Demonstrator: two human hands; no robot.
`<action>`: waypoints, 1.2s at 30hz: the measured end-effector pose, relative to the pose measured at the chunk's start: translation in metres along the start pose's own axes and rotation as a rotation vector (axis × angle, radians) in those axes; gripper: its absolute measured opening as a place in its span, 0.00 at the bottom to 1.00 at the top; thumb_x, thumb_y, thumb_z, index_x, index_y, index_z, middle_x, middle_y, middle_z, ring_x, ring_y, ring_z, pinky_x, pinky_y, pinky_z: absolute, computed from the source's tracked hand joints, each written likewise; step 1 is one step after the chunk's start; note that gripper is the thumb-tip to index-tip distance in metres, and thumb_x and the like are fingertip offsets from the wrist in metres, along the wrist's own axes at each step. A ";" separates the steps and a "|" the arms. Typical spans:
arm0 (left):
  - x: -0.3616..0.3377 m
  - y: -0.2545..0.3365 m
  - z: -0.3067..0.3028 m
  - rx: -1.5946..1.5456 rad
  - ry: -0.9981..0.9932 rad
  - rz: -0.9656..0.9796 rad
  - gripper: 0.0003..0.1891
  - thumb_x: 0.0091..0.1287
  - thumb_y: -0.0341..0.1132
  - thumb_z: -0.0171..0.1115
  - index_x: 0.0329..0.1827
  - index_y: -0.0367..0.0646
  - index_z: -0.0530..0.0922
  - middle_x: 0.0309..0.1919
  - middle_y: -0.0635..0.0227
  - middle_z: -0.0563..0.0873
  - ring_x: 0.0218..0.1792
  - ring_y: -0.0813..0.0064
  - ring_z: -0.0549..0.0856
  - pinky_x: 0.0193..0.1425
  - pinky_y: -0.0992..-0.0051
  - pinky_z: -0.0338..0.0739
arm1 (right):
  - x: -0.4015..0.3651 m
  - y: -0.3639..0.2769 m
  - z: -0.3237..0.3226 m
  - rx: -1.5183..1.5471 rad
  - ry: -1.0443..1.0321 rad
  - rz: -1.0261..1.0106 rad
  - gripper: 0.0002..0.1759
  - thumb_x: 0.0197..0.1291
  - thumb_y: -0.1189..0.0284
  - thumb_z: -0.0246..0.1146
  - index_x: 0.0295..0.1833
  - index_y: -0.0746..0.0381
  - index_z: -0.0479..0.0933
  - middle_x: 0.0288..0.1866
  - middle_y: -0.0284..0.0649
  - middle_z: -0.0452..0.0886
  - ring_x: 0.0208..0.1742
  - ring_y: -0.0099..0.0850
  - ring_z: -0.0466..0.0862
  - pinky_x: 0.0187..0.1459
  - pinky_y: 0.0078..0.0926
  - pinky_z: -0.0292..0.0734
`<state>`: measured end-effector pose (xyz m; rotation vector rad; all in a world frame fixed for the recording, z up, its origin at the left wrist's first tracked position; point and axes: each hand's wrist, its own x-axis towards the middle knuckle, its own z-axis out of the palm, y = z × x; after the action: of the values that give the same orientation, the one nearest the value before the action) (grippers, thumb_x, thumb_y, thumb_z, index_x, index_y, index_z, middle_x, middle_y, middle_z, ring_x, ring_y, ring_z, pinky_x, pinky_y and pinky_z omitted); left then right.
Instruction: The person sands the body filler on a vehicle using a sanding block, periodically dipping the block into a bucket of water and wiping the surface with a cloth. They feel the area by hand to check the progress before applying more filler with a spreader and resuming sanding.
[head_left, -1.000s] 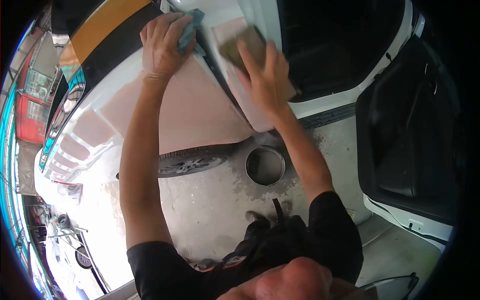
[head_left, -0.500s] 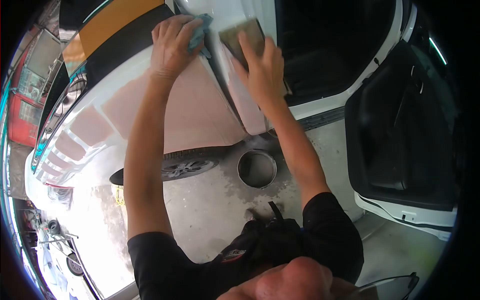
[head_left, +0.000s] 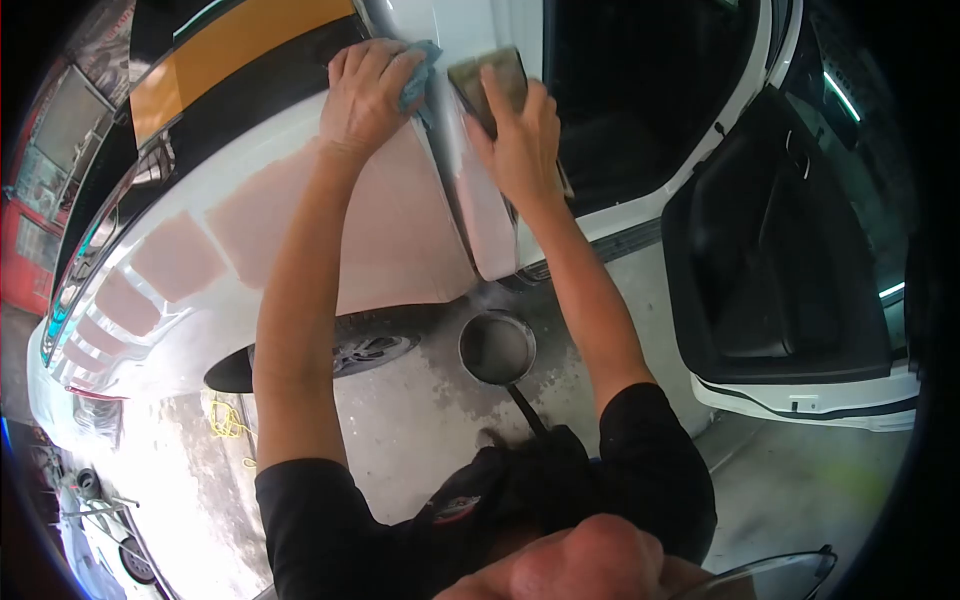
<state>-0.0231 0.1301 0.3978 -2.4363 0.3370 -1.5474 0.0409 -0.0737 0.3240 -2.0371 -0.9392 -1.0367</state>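
Left hand curled round crumpled light-blue cloth, right hand spread over flat brownish rectangular block

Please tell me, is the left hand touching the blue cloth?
Touching. The head view shows the left hand with its fingers curled against the blue cloth, which bulges out beside them.
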 end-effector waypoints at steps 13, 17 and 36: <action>0.007 0.004 -0.006 0.032 -0.023 0.016 0.25 0.52 0.30 0.77 0.56 0.49 0.84 0.51 0.66 0.86 0.56 0.61 0.82 0.63 0.59 0.71 | -0.019 0.032 0.026 0.093 0.121 -0.132 0.41 0.57 0.62 0.76 0.77 0.42 0.70 0.66 0.63 0.66 0.55 0.58 0.74 0.52 0.51 0.72; 0.009 0.007 -0.007 0.058 -0.104 -0.023 0.24 0.53 0.28 0.75 0.55 0.46 0.83 0.52 0.61 0.85 0.57 0.58 0.82 0.64 0.55 0.71 | -0.144 0.080 0.068 0.073 0.092 -0.255 0.36 0.58 0.68 0.73 0.74 0.43 0.73 0.66 0.61 0.67 0.55 0.60 0.76 0.52 0.56 0.74; 0.018 0.066 0.065 0.100 -0.299 0.018 0.28 0.57 0.36 0.74 0.63 0.47 0.81 0.60 0.60 0.81 0.63 0.53 0.77 0.64 0.51 0.68 | -0.432 0.372 -0.105 -0.375 -1.047 0.300 0.42 0.65 0.57 0.71 0.82 0.41 0.62 0.71 0.58 0.64 0.61 0.57 0.75 0.58 0.55 0.77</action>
<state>0.0391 0.0665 0.3651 -2.5272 0.2194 -1.1392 0.1206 -0.4819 -0.0799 -2.9798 -0.8807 0.1127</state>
